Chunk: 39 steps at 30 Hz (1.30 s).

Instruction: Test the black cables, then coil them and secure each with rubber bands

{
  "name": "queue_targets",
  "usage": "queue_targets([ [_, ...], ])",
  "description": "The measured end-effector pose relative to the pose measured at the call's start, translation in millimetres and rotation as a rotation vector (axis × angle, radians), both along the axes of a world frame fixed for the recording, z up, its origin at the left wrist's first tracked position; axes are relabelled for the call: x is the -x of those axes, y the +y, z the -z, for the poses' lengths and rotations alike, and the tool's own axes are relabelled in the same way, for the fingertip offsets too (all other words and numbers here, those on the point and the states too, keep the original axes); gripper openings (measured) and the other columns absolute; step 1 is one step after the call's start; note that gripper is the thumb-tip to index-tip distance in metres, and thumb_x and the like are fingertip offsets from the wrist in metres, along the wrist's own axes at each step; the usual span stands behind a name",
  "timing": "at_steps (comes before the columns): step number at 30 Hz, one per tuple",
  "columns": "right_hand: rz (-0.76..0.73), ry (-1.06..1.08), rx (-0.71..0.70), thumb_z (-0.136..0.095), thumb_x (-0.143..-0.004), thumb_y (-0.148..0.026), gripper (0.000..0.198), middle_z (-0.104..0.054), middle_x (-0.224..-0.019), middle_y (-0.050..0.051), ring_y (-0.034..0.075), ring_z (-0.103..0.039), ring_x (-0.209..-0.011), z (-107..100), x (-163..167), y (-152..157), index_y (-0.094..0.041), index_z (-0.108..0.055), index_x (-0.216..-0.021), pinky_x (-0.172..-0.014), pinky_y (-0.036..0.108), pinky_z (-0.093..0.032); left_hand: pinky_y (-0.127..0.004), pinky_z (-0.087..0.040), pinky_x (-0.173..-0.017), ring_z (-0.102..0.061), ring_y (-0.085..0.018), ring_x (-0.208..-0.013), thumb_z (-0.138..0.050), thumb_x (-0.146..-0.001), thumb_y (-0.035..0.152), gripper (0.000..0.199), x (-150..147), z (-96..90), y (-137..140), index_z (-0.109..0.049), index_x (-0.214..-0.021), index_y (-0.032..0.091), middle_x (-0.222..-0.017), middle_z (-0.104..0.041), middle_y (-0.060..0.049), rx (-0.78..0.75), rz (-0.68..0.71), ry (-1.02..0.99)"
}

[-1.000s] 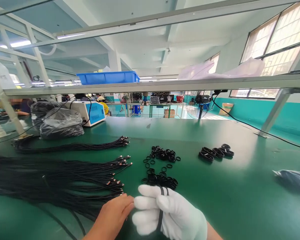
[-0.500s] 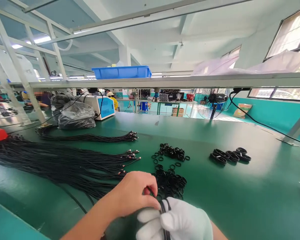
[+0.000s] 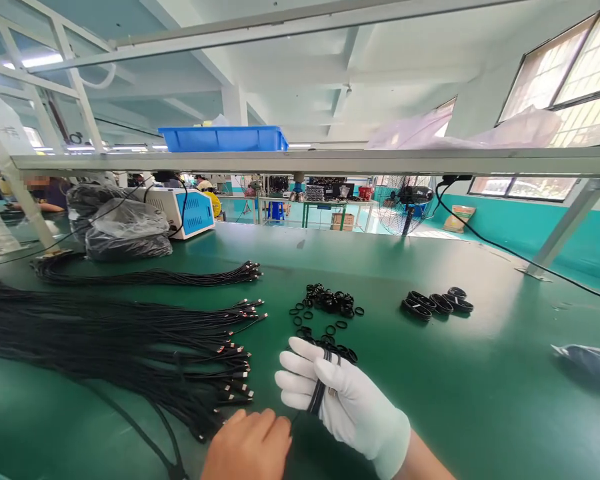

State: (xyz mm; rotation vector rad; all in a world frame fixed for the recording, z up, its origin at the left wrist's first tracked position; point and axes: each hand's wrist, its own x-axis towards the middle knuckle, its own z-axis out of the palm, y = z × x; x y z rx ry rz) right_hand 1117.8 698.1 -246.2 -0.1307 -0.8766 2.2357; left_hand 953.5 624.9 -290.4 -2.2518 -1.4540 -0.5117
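Observation:
My right hand [image 3: 350, 400], in a white glove, is closed around a folded loop of black cable [image 3: 318, 395], the thumb pressing it against the fingers. A metal plug shows near the palm. My bare left hand [image 3: 250, 445] is low at the bottom edge, fingers curled, with a thin dark strand running between it and the gloved hand. Behind the glove is a pile of small black rings [image 3: 347, 352], partly hidden; another pile of rings [image 3: 333, 300] sits farther back. Many black cables [image 3: 145, 320] with metal plugs lie to the left.
Coiled cable bundles [image 3: 437, 303] rest on the green table [image 3: 500, 373] at right, and a plastic-wrapped item [image 3: 590, 363] at the far right. A bagged bundle [image 3: 130, 230] and a white-and-blue machine [image 3: 185, 210] stand back left. A blue tray [image 3: 225, 139] sits on the overhead shelf.
My left hand has moved down and left, away from the glove. The gloved hand has risen slightly, its fingers more extended around the cable loop. The view has shifted right.

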Motion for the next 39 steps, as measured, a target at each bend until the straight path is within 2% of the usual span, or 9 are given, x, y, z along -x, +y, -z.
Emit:
queue_targets([
  [5, 0.021, -0.265, -0.061, -0.074, -0.070, -0.028, 0.041, -0.064, -0.092, 0.008, 0.017, -0.059, -0.083, 12, 3, -7, -0.013, -0.060, -0.106, -0.080, 0.034, -0.040, -0.029, -0.031, -0.053, -0.054, -0.015, -0.052, -0.054, -0.076, 0.013, 0.015, -17, -37.3, -3, -0.054, -0.064, 0.021, -0.061, -0.060, 0.003, 0.006, 0.031, -0.010],
  [10, -0.381, -0.247, -0.146, -0.072, -0.069, -0.031, 0.039, -0.066, -0.082, 0.011, 0.019, -0.062, -0.076, 19, 3, -18, -0.005, -0.065, -0.097, -0.075, 0.035, -0.043, -0.021, -0.034, -0.055, -0.052, -0.011, -0.060, -0.066, -0.070, 0.023, 0.008, 6, -88.0, 7, -0.058, -0.068, 0.021, -0.065, -0.059, 0.007, 0.533, 0.096, -0.361],
  [14, -0.488, -0.236, -0.107, -0.071, -0.067, -0.021, 0.036, -0.067, -0.077, 0.013, 0.024, -0.063, -0.079, 24, 4, -25, -0.004, -0.065, -0.098, -0.083, 0.043, -0.038, -0.017, -0.036, -0.047, -0.048, -0.009, -0.052, -0.072, -0.061, 0.027, 0.017, 15, -75.8, 21, -0.060, -0.068, 0.017, -0.058, -0.057, 0.007, 0.866, 0.179, -0.798],
  [17, -0.439, -0.133, -0.040, -0.074, -0.064, -0.022, 0.036, -0.065, -0.070, 0.007, 0.019, -0.061, -0.071, 21, 9, -27, -0.009, -0.066, -0.096, -0.076, 0.039, -0.039, -0.020, -0.041, -0.056, -0.053, -0.012, -0.062, -0.053, -0.077, 0.025, 0.013, 14, -48.1, 25, -0.060, -0.072, 0.016, -0.066, -0.062, 0.001, 0.721, 0.134, -0.854],
  [21, -0.147, 0.014, 0.057, -0.078, -0.060, -0.028, 0.044, -0.063, -0.081, 0.004, 0.016, -0.056, -0.073, 13, 15, -20, -0.017, -0.064, -0.100, -0.069, 0.032, -0.040, -0.026, -0.041, -0.062, -0.057, -0.017, -0.069, -0.038, -0.082, 0.016, 0.024, 14, -19.8, 14, -0.059, -0.072, 0.018, -0.075, -0.066, -0.003, 0.558, 0.047, -0.737],
  [25, 0.104, -0.050, 0.082, -0.078, -0.063, -0.031, 0.047, -0.064, -0.100, 0.009, 0.021, -0.059, -0.091, 10, 12, -8, -0.017, -0.061, -0.104, -0.085, 0.039, -0.039, -0.026, -0.041, -0.060, -0.062, -0.019, -0.069, -0.033, -0.086, 0.014, 0.029, 7, -6.2, -2, -0.060, -0.088, 0.024, -0.082, -0.067, -0.001, 0.341, -0.172, -0.353],
  [28, 0.182, -0.166, 0.099, -0.078, -0.063, -0.033, 0.053, -0.061, -0.112, 0.013, 0.025, -0.058, -0.100, 12, 9, -5, -0.016, -0.058, -0.110, -0.094, 0.043, -0.035, -0.029, -0.041, -0.058, -0.062, -0.020, -0.063, -0.038, -0.081, 0.007, 0.029, -8, -2.0, -9, -0.061, -0.085, 0.023, -0.074, -0.066, 0.000, 0.226, -0.198, -0.082],
  [34, 0.107, -0.322, -0.006, -0.077, -0.065, -0.028, 0.043, -0.065, -0.085, 0.007, 0.016, -0.059, -0.076, 20, 14, -13, -0.012, -0.061, -0.102, -0.076, 0.032, -0.042, -0.030, -0.037, -0.059, -0.058, -0.018, -0.060, -0.059, -0.074, 0.017, 0.004, -12, -32.3, -5, -0.058, -0.071, 0.019, -0.069, -0.064, 0.000, 0.129, -0.007, 0.092],
  [39, -0.295, -0.240, -0.025, -0.076, -0.065, -0.029, 0.030, -0.058, -0.075, 0.005, 0.013, -0.055, -0.067, 22, 19, -25, -0.009, -0.064, -0.084, -0.067, 0.029, -0.039, -0.025, -0.035, -0.060, -0.054, -0.014, -0.064, -0.073, -0.067, 0.035, 0.022, 15, -79.3, 18, -0.056, -0.068, 0.020, -0.067, -0.062, 0.006, 0.443, 0.162, -0.092],
])
